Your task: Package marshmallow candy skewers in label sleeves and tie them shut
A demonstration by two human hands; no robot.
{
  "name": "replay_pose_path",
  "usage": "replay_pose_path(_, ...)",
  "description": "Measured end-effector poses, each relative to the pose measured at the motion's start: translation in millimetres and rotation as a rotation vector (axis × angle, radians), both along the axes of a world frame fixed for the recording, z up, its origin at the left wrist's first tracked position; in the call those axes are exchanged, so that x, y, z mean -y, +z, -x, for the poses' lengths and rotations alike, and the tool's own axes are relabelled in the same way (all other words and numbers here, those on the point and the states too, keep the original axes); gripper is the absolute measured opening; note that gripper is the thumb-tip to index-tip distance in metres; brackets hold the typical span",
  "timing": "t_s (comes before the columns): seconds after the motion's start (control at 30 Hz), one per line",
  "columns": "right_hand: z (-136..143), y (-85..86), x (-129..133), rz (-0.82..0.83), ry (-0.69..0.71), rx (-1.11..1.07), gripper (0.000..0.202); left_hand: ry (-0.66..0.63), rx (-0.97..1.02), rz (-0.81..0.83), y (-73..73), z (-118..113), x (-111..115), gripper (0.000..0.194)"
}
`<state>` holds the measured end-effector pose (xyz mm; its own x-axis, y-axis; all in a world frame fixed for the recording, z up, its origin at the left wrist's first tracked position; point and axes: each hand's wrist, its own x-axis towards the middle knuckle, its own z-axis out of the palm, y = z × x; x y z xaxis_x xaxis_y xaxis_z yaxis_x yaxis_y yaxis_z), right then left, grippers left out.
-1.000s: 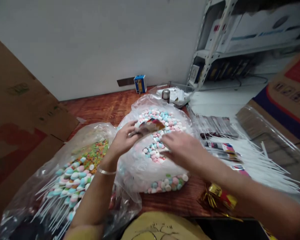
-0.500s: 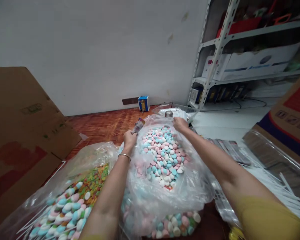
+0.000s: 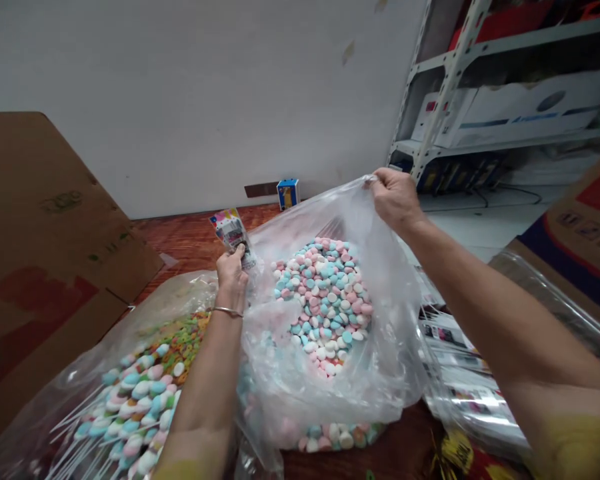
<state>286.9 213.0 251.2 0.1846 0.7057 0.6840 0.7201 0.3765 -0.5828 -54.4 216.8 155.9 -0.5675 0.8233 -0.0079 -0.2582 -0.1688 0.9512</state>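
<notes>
A large clear plastic bag (image 3: 395, 280) lies open in front of me, with many pink, blue and white round candies (image 3: 330, 293) inside. My right hand (image 3: 397, 197) pinches the bag's far right edge and holds it up, so the film stretches taut. In my left hand (image 3: 233, 267) is a small printed packet (image 3: 231, 230), gripped between thumb and fingers at the bag's left side. Whether that hand also holds the film is unclear. Left of my forearm, a second clear bag (image 3: 165, 293) holds candies on white sticks (image 3: 135, 407) and small orange-green pieces (image 3: 185, 347).
A cardboard box (image 3: 40, 267) stands at the left, another box (image 3: 580, 227) at the right. Packaged items (image 3: 465, 373) lie beside my right forearm. A small blue box (image 3: 289, 193) sits by the wall, and a metal shelf (image 3: 447, 93) stands at the back right.
My right hand has risen, lifting the bag's far edge with it. My left hand has shifted left with the packet, whose printed face now shows more.
</notes>
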Motion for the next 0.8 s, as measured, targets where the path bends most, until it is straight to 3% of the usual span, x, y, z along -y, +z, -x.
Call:
replay_pose_path(0.23,25,-1.2,65,0.097,0.331,-0.3,0.036,-0.062,0.201,-0.033,7.7,1,10,0.019)
replay_pose_path(0.3,29,-11.5,75,0.236,0.438,-0.396,0.042,-0.079,0.233,-0.025,6.8,1,9,0.018)
replay_pose_path(0.43,35,-47.8,77,0.641,0.589,-0.412,0.052,-0.122,0.271,0.011,0.7,-2,8,0.016)
replay_pose_path(0.57,27,-74.9,69,0.696,0.499,-0.391,0.048,-0.188,0.27,0.024,-1.8,-5,14,0.017)
replay_pose_path(0.67,12,-84.7,59,0.692,0.321,-0.261,0.041,-0.239,0.257,0.017,3.3,-3,27,0.021)
replay_pose_path(0.8,0,-94.9,50,0.63,0.143,-0.093,0.027,-0.412,0.269,-0.05,13.1,4,56,0.027)
